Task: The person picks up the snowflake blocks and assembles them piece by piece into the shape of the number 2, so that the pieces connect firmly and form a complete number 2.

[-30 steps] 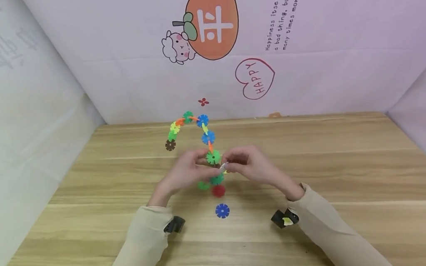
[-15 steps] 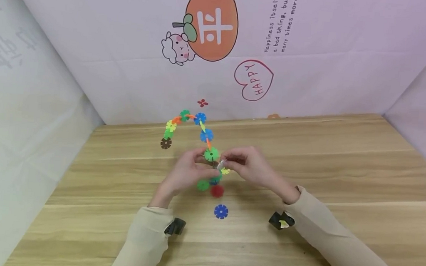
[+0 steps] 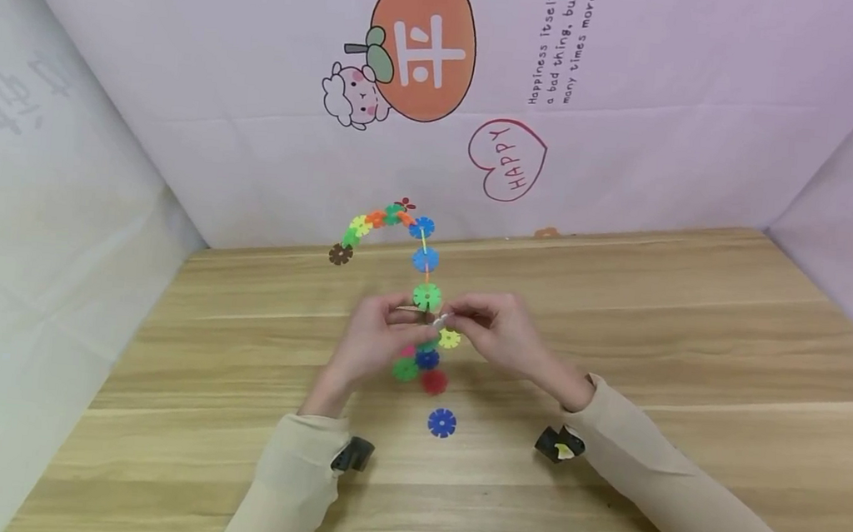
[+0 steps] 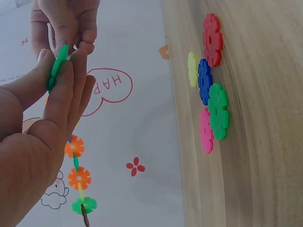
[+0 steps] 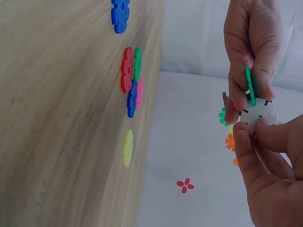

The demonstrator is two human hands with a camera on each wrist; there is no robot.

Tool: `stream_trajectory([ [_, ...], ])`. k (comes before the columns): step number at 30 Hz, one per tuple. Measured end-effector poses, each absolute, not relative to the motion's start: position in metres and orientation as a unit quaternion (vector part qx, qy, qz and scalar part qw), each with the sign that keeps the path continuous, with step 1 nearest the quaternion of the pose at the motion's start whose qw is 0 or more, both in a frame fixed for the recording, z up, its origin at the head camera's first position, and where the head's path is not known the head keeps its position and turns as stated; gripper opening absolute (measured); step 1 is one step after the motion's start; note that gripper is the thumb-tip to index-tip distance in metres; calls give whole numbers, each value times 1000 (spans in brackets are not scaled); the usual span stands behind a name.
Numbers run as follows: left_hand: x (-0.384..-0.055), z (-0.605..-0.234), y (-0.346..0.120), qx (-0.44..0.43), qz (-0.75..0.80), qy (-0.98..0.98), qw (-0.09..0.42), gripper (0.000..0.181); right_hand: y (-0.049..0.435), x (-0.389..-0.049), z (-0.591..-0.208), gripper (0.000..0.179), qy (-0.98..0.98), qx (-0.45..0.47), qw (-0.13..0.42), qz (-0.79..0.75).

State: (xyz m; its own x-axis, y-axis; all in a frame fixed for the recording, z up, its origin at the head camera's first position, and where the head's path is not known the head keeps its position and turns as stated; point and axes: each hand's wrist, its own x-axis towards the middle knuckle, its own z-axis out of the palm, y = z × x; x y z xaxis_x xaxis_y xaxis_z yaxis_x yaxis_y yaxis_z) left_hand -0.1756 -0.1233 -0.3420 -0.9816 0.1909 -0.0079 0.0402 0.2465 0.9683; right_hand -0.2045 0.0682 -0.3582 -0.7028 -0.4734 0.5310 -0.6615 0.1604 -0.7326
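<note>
The left hand (image 3: 372, 337) has its grip pinched on a green disc (image 4: 57, 66), and the right hand (image 3: 500, 330) pinches a white disc (image 5: 270, 110) just beside it. The disc chain (image 3: 425, 259) goes from the hands toward 12 o'clock, then bends; its brown disc (image 3: 340, 253) is at 10 o'clock. On the table (image 3: 237, 385), a blue disc (image 3: 442, 423) lies at 6 o'clock.

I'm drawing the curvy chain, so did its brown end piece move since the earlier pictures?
Yes: in the head view, the brown piece shifted up, toward the wooden table's back edge.
</note>
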Motion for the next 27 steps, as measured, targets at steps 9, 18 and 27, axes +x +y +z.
stream_trajectory([
  [9, -175, -341, -123, 80, 641, 760, 77, 30, 68, -205, -357, 15, -754, 382, 117, 521],
  [18, -177, -342, -125, 86, 664, 734, 114, 34, 69, -207, -357, 16, -754, 400, 143, 502],
  [27, -177, -342, -124, 88, 670, 728, 113, 34, 72, -214, -358, 20, -727, 456, 196, 475],
])
